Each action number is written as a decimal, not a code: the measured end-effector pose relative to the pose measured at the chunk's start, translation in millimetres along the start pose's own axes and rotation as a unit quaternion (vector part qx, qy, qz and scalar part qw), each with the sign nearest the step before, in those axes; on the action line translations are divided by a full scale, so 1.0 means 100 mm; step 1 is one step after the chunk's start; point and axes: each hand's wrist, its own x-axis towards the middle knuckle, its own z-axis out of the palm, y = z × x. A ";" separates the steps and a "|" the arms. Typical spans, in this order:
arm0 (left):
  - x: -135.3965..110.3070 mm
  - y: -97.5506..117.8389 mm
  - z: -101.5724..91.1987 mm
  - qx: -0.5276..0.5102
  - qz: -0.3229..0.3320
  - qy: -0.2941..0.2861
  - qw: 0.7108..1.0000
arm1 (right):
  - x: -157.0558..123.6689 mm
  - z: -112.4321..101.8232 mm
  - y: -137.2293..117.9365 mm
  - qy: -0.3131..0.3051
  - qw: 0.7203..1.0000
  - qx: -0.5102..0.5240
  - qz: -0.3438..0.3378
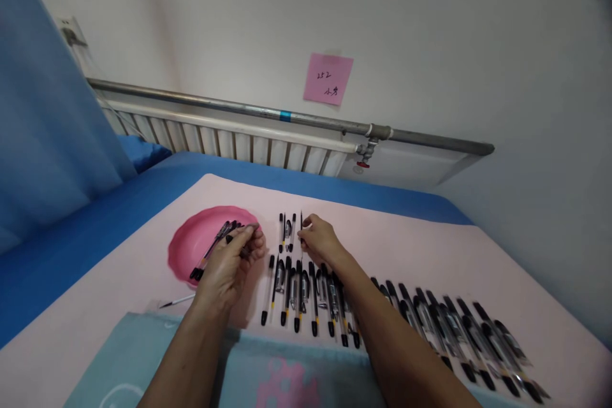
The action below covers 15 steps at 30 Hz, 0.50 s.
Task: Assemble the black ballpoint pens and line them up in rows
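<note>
In the middle of the frame, the right hand (pixel 319 240) pinches a thin black stick (pixel 301 217). Left of it, the left hand (pixel 234 261) curls around a small dark thing (pixel 244 253) (too hidden to name) over the edge of a pink bowl (pixel 174 258) with pens (pixel 213 246) inside. More black-capped pens (pixel 287 293) lie in rows from lower middle to lower right.

Pale wall (pixel 229 19) across the back, softly lit, greyer to the right — and there's a handwritten pink note (pixel 329 80) stuck on it! Below, a metal pipe (pixel 215 103) runs above a white radiator (pixel 259 150). Blue curtain (pixel 43 89) hangs left — wall socket (pixel 71 30) right beside it.
</note>
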 end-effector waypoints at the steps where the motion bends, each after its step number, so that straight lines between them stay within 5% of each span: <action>1: 0.01 0.00 0.00 0.000 0.003 0.001 1.000 | 0.01 0.02 0.01 0.000 1.000 -0.002 -0.002; 15: 0.02 -0.03 0.01 0.004 -0.006 -0.001 1.000 | 0.07 0.12 0.06 0.008 0.998 -0.030 -0.049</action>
